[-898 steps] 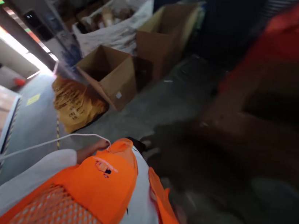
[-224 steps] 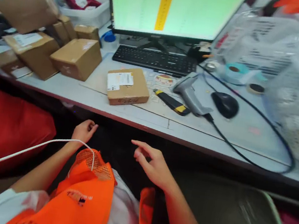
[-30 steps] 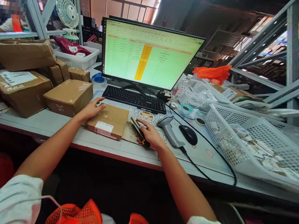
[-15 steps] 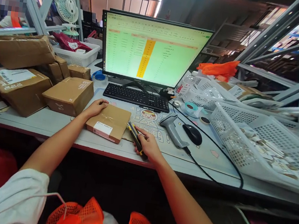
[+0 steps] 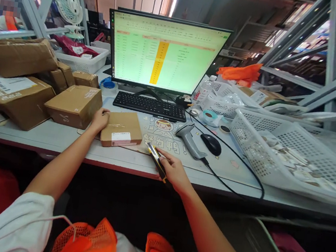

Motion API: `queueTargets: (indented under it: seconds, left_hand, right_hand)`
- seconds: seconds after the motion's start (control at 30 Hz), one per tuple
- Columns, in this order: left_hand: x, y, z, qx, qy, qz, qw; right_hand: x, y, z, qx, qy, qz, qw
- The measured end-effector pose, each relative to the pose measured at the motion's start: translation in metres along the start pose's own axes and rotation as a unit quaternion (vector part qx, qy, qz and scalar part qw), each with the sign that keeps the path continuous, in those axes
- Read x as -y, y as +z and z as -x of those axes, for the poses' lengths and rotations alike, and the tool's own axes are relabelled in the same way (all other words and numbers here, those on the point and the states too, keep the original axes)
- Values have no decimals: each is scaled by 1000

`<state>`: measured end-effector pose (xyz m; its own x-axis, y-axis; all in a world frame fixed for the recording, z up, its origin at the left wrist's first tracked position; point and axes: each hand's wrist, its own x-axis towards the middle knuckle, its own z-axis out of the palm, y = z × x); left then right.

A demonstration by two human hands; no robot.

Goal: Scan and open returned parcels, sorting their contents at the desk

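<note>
A flat brown cardboard box lies on the desk in front of me, a white label on its near side. At its left edge, my left hand grips it with the fingers curled; the fingertips are partly hidden. My right hand is closed around a black and yellow utility knife. The knife's front end points up and left, near the box's right corner and apart from it. Whether the blade is out is too small to tell.
Stacked cardboard boxes crowd the left. Behind stand a keyboard and a monitor. A grey barcode scanner, its cable and a black mouse lie right of centre. A white plastic basket holds small pale items.
The box has turned slightly and its near side sits farther from the desk edge. My left hand has shifted to its left side. The knife has drawn back from the box toward the lower right.
</note>
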<state>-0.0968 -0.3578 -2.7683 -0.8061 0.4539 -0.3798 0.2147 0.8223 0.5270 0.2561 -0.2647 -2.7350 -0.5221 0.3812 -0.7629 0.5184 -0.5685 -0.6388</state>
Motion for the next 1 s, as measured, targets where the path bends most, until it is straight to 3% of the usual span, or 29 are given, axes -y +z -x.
queueTargets:
  seconds: [0.1,0.23,0.3,0.4,0.47,0.57,0.63,0.8,1.0]
  left_hand:
    - [6,-21,27,-67,-20,-31,997]
    - [22,-42,109,-63,59,-27,996]
    - [29,-45,157,10,87,21,996]
    - [30,-48,196,220,138,92,961]
    - [22,-49,189,248,191,75,947]
    - [2,-40,145,138,298,-9,944]
    - [-6,-26,115,119,331,-76,933]
    - [4,10,92,150,314,-167,923]
    - [15,16,99,128,317,-155,927]
  right_hand:
    - [-12,-24,5,-63,9,-40,997]
    - [-32,-46,21,-92,-15,-49,994]
    - [-38,-51,28,-100,-16,-29,994]
    - [-38,-54,30,-111,-18,55,992]
    - [-33,-56,24,-121,-64,159,978]
    - [-22,-60,4,-139,-156,312,927]
    - [-13,-61,-15,-141,-169,389,894]
    - [16,-50,-67,-105,-179,495,844]
    - [29,-30,-99,-52,-213,497,840]
